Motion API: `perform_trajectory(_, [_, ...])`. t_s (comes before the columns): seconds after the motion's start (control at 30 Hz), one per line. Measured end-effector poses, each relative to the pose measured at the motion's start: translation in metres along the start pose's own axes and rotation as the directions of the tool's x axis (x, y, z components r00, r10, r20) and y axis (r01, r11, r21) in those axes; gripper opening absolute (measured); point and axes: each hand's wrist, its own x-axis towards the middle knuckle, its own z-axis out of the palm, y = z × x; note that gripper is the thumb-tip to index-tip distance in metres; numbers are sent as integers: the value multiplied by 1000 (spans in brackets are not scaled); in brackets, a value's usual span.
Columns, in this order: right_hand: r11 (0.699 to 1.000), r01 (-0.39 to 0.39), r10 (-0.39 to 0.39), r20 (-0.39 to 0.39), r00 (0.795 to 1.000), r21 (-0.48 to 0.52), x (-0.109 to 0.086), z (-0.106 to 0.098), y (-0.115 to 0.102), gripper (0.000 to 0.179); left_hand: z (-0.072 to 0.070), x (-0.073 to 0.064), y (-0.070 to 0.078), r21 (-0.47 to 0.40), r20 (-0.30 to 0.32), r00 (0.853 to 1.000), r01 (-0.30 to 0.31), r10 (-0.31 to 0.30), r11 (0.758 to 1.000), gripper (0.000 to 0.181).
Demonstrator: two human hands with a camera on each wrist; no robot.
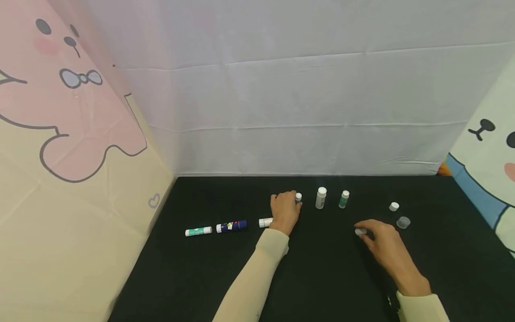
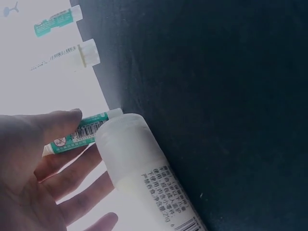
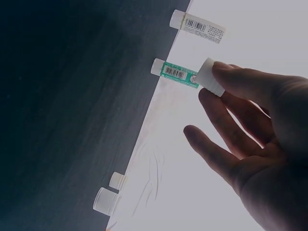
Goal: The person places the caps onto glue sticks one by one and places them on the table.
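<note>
My left hand (image 1: 284,210) holds a small green-labelled glue stick (image 2: 89,131) upright between thumb and fingers; in the head view only its white top end (image 1: 298,197) shows clearly. Under that wrist lies a white glue stick (image 1: 264,222), its right part hidden, which looms large in the left wrist view. My right hand (image 1: 380,243) pinches a white cap (image 3: 210,79) between thumb and fingertips, over the black table. To the left of that hand's reach stand a white glue stick (image 1: 320,199) and a green-labelled glue stick (image 1: 344,200), both upright.
A small white cap (image 1: 394,206) and a wider translucent cap (image 1: 403,222) sit on the right of the black table (image 1: 322,277). Farther left lie a green glue stick (image 1: 198,231) and a dark blue one (image 1: 231,226). Cloth walls (image 1: 257,98) close off the back and sides.
</note>
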Motion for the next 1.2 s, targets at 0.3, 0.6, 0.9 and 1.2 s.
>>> perform_trajectory(0.3, [1000, -18, 18, 23, 1000, -7, 1, 1, -4, 21, -4, -2, 1, -30, -17, 1000, -27, 26, 999, 15])
perform_trajectory(0.6, [1000, -26, 27, 32, 999, -13, 0, 3, -7, 22, -13, -9, 2, -27, -88, 994, -66, 63, 997, 13])
perform_trajectory(0.9, [1000, 21, -22, -30, 999, -7, -2, 5, -8, 23, -24, -21, 6, -57, -134, 986, -104, 96, 993, 13])
perform_trajectory(1.2, [1000, 19, -19, -7, 1000, 5, -3, 7, -12, 23, -37, -39, 7, -92, -140, 984, -119, 106, 989, 14])
